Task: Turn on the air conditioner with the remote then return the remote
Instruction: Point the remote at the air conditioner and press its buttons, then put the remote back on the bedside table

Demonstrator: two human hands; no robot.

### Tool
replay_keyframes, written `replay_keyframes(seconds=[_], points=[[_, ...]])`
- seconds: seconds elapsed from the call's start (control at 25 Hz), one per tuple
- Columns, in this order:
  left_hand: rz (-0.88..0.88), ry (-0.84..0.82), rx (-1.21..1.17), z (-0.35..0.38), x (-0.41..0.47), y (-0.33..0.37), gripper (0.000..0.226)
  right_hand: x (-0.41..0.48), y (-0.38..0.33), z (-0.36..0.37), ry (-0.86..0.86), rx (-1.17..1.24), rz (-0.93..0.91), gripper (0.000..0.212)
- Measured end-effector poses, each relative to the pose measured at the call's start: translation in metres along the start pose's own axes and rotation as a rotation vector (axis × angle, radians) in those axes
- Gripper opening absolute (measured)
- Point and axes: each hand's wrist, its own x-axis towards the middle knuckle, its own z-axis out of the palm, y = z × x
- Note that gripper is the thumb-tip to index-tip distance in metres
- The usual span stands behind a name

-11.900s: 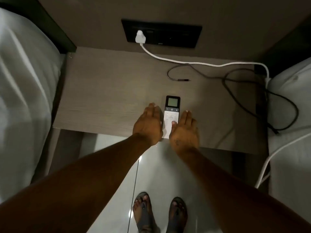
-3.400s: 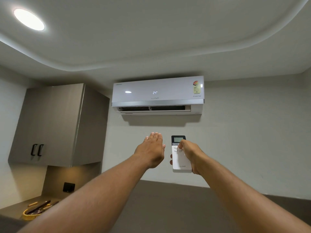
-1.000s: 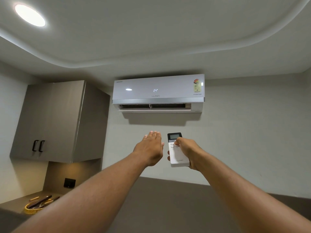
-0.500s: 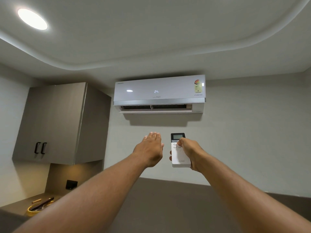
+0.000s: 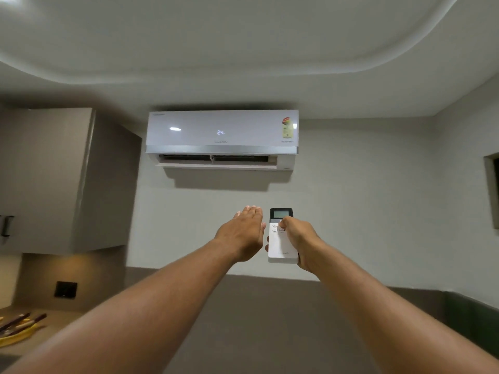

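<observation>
A white air conditioner [image 5: 222, 136] hangs high on the far wall, its front display lit with "24" and its lower flap open. My right hand [image 5: 298, 237] holds a white remote [image 5: 280, 244] with a dark screen at its top, pointed up at the unit, my thumb resting on its upper buttons. Just left of the remote, my left hand [image 5: 241, 233] is stretched out flat with the fingers together and holds nothing.
A grey wall cabinet [image 5: 62, 179] with dark handles hangs at the left. Below it is a counter with a yellow dish [image 5: 16, 333] of dark utensils and a black wall socket [image 5: 65, 289]. A dark recess [image 5: 492, 190] shows at the right edge.
The view has swung slightly right and up, so the ceiling light has slid out of frame. Both hands and the remote keep the same pose under the unit.
</observation>
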Motion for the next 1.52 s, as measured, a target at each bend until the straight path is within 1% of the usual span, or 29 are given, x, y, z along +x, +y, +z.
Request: replay_keyframes(seconds=[0.12, 0.28, 0.4, 0.52, 0.6, 0.68, 0.76, 0.92, 1.12, 1.24, 1.32, 1.4, 1.44, 1.52], points=[[0.065, -0.012, -0.074, 0.023, 0.013, 0.051, 0.056, -0.012, 0.003, -0.055, 0.115, -0.019, 0.007, 0.023], [0.172, -0.039, -0.206, 0.052, 0.029, 0.146, 0.056, -0.038, 0.003, -0.151, 0.317, -0.086, 0.023, 0.012], [0.27, -0.041, -0.298, 0.072, 0.035, 0.23, 0.056, -0.068, 0.007, -0.227, 0.451, -0.139, 0.025, 0.012], [0.404, -0.069, -0.407, 0.087, 0.033, 0.331, 0.057, -0.11, 0.008, -0.306, 0.633, -0.175, 0.045, 0.027], [0.499, -0.088, -0.484, 0.087, 0.031, 0.398, 0.057, -0.144, 0.003, -0.356, 0.754, -0.199, 0.053, 0.026], [0.57, -0.079, -0.56, 0.081, 0.029, 0.454, 0.057, -0.18, -0.004, -0.393, 0.852, -0.216, 0.064, 0.023], [0.677, -0.078, -0.646, 0.071, 0.02, 0.513, 0.056, -0.223, -0.015, -0.428, 0.968, -0.241, 0.056, 0.022], [0.895, -0.068, -0.794, 0.037, -0.009, 0.613, 0.057, -0.302, -0.04, -0.48, 1.209, -0.309, 0.046, 0.019], [1.069, -0.041, -0.93, 0.007, -0.04, 0.693, 0.058, -0.372, -0.057, -0.508, 1.417, -0.364, 0.046, 0.019], [1.141, -0.071, -0.975, 0.005, -0.066, 0.729, 0.058, -0.404, -0.052, -0.52, 1.514, -0.387, 0.08, 0.02], [1.158, -0.095, -0.982, 0.013, -0.085, 0.749, 0.058, -0.42, -0.043, -0.526, 1.546, -0.391, 0.103, 0.026], [1.189, -0.126, -0.984, 0.031, -0.105, 0.765, 0.058, -0.432, -0.021, -0.534, 1.586, -0.432, 0.142, 0.04], [1.218, -0.151, -0.97, 0.044, -0.117, 0.773, 0.058, -0.438, -0.005, -0.539, 1.612, -0.449, 0.167, 0.043], [1.282, -0.24, -0.931, 0.077, -0.146, 0.788, 0.059, -0.451, 0.038, -0.554, 1.67, -0.428, 0.215, 0.04]])
